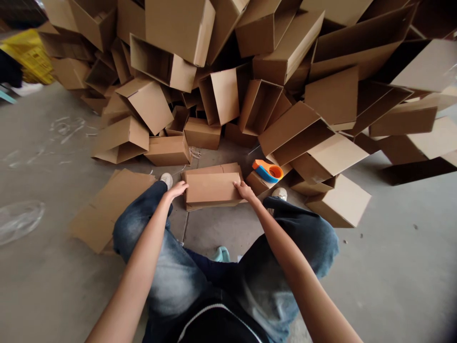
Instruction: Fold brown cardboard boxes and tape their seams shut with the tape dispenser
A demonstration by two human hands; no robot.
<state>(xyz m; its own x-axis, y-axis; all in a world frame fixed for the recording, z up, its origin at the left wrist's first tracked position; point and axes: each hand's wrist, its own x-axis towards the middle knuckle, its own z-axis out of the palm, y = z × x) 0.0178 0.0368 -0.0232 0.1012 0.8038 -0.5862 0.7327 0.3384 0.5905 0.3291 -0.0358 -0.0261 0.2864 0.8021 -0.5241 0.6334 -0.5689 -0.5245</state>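
Between my knees is a cardboard box, its broad side facing up and some flap edges showing behind it. My left hand is closed on the box's left end. At the right end my right hand grips it, with the thumb on top near the corner. An orange and blue tape dispenser rests on a small carton just right of my right hand. To the left, flat cardboard sheets lie on the floor beside my leg.
A large heap of open cardboard boxes fills the far side and spreads right. A yellow crate stands at the far left. Clear plastic scraps lie on the concrete floor. Something light blue shows beneath me.
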